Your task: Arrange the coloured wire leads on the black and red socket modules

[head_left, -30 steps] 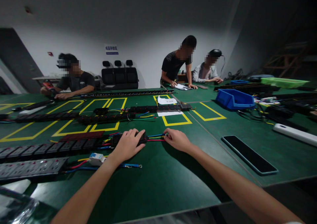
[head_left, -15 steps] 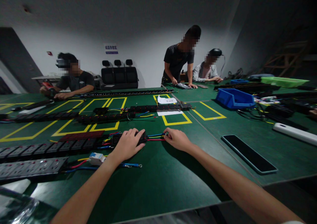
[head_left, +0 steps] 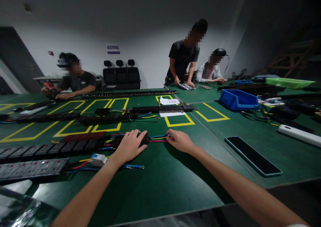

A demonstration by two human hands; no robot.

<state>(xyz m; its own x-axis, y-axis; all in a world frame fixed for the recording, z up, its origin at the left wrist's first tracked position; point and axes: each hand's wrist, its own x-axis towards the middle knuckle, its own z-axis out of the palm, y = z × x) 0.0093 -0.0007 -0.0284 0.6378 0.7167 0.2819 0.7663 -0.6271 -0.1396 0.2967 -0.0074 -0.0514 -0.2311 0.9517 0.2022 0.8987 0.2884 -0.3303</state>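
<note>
My left hand (head_left: 131, 146) rests over a black module (head_left: 144, 139) on the green table, its fingers wrapped over the top. Blue, green and red wires (head_left: 157, 140) run from the module's right end to my right hand (head_left: 179, 140), which pinches their ends between thumb and fingers. Left of the module, more coloured wires lead toward a long black socket strip (head_left: 50, 149). Nearer to me lies a grey socket strip (head_left: 32, 170) with red, yellow and blue wires and a small white-and-blue breaker (head_left: 98, 160) beside my left forearm.
A phone (head_left: 253, 156) and a white bar (head_left: 299, 135) lie at the right. Behind them is a blue bin (head_left: 238, 100). More black strips (head_left: 107, 119) cross the table further back. Three people are at the far side.
The standing person across the table has shifted slightly right, with the hands now closer together over the papers. My hands stay in place.
</note>
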